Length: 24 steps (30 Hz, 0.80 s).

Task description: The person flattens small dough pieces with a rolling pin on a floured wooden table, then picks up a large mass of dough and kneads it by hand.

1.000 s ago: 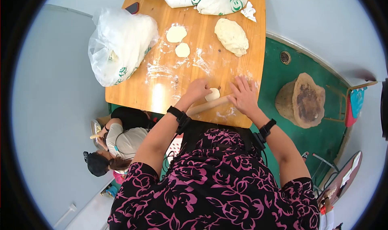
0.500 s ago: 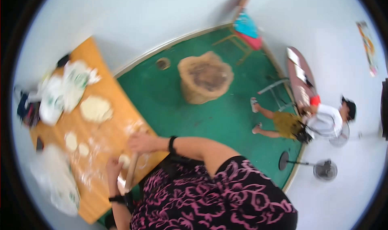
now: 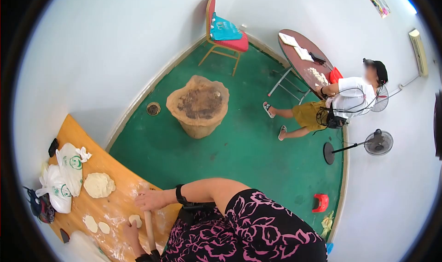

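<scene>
My right hand [image 3: 151, 200], with a dark band at the wrist, is closed around the upper end of a wooden rolling pin [image 3: 149, 230]. The pin lies along the side of a small round dough wrapper [image 3: 135, 220]. My left hand [image 3: 132, 233] pinches the edge of this wrapper on the wooden table [image 3: 120, 200]. Two flat dough pieces, one oval [image 3: 90, 224] and one smaller and round [image 3: 104, 227], rest to the left. Farther back sits a large dough lump [image 3: 99, 185]. Flour is scattered over the tabletop.
White plastic bags [image 3: 57, 188] stand at the table's far left. On the green floor is a tree-stump block [image 3: 198, 106], with a red chair [image 3: 230, 43] behind. Another person [image 3: 352, 94] works at a round table [image 3: 304, 55], near a standing fan [image 3: 378, 142].
My view has swung, so the table sits lower and the stump has shifted left. My right hand still grips the rolling pin, and my left hand stays at the wrapper.
</scene>
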Each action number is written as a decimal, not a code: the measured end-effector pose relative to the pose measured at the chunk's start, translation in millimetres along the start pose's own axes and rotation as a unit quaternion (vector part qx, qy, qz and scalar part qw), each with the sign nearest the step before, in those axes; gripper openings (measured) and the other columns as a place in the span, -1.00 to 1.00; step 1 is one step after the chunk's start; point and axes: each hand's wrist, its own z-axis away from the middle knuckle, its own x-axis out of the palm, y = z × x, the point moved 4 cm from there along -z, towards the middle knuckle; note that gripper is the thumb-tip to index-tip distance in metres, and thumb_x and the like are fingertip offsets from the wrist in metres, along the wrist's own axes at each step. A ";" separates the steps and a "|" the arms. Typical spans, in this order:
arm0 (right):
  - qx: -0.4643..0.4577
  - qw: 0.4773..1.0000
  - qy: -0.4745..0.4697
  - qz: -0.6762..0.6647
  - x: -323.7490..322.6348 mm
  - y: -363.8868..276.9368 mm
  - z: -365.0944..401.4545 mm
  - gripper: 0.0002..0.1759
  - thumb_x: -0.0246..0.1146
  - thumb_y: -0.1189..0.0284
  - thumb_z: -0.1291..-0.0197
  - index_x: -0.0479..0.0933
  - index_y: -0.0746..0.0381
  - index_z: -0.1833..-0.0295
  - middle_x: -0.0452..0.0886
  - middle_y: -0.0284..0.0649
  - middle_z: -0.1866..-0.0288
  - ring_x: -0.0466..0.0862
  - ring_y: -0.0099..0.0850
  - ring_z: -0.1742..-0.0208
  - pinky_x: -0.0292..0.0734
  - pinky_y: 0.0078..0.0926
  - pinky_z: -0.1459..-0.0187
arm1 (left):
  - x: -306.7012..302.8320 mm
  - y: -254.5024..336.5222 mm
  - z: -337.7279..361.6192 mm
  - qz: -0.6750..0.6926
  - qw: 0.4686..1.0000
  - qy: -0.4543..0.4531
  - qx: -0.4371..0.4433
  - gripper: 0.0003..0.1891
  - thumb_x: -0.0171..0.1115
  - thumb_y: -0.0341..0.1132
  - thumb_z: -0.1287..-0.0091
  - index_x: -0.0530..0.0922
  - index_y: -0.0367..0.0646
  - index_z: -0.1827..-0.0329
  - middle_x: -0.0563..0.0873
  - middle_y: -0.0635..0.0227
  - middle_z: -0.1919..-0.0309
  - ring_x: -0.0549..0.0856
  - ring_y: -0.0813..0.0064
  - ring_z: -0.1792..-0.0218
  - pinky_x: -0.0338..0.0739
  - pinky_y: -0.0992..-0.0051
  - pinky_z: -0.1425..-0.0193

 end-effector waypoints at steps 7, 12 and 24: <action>-0.022 0.998 0.024 0.049 12.0 12.4 -0.8 -0.81 0.28 0.31 0.18 0.43 0.08 0.42 0.44 -0.21 0.20 0.44 -0.26 0.03 0.28 -0.22 0.04 | 10.1 -19.2 12.0 0.040 0.995 -0.043 -0.081 -0.82 0.22 -0.39 -0.18 0.62 -0.38 0.30 0.61 0.37 0.60 0.53 0.59 0.68 0.38 0.56 0.61; 0.000 0.998 -0.024 0.065 12.0 14.4 -2.6 -0.73 0.33 0.26 0.23 0.46 0.09 0.39 0.44 -0.21 0.16 0.42 -0.27 -0.04 0.26 -0.24 -0.01 | 4.9 -32.7 -0.1 0.021 0.999 -0.014 -0.036 -0.81 0.27 -0.38 -0.13 0.61 -0.41 0.39 0.61 0.33 0.62 0.57 0.53 0.64 0.44 0.54 0.57; 0.064 0.993 -0.054 0.087 33.3 18.5 3.3 -0.54 0.42 0.01 0.32 0.54 0.07 0.34 0.44 -0.30 0.20 0.39 -0.34 -0.02 0.22 -0.29 -0.02 | 4.0 -33.3 -11.2 -0.092 0.994 0.012 0.049 -0.82 0.32 -0.43 0.00 0.51 -0.36 0.54 0.51 0.38 0.69 0.48 0.59 0.63 0.40 0.53 0.54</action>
